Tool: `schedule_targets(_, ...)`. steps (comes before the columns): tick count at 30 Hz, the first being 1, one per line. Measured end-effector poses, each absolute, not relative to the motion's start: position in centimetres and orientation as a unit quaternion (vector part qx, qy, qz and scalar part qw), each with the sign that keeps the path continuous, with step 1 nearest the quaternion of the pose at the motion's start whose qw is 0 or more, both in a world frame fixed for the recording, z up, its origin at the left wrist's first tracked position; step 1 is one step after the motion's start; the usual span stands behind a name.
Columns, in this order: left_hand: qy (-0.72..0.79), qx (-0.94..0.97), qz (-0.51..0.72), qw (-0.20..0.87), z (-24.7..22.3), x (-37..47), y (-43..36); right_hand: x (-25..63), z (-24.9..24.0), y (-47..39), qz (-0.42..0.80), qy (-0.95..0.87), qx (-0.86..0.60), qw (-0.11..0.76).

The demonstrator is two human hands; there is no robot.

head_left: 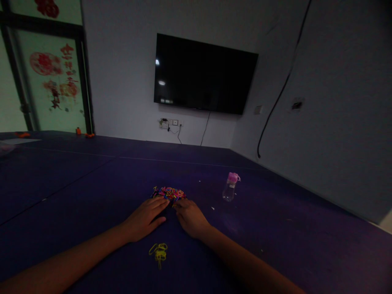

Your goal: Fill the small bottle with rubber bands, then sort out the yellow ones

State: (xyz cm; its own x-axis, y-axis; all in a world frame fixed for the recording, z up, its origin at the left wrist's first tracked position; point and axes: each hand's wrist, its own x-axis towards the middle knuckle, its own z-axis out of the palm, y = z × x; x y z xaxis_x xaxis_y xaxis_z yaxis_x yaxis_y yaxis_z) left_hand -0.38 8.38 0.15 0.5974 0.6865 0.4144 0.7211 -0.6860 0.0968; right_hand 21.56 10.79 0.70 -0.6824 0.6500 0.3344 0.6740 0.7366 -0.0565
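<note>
The spread, seemingly empty left hand (149,215) should steady the coloured bands (170,192) from seven o'clock while the curled right hand (191,216), hold unclear, picks gently from five.

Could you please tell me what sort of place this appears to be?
Probably a room, perhaps in a home or small office: a large screen hangs on the wall, red decorations mark the dark-framed door, and wall sockets sit below the screen.

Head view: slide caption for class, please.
Left hand, right hand at a colourful pile; yellow bands nearer the camera, bottle at right.
</note>
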Motion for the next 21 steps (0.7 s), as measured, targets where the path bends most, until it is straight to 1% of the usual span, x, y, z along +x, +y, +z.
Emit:
schedule_targets(6,-0.400,-0.893,-0.202,0.040,-0.03,-0.39,8.62,21.50,0.58,10.90,-0.030,-0.915,-0.361,0.178)
schedule_targets(12,-0.395,-0.892,-0.216,0.042,-0.10,-0.50,8.54,21.61,0.62,11.12,-0.005,-0.927,-0.309,0.210)
schedule_targets(21,-0.390,-0.895,-0.212,0.040,-0.28,-0.50,8.64,21.61,0.03,11.41,-0.025,-0.923,-0.327,0.202)
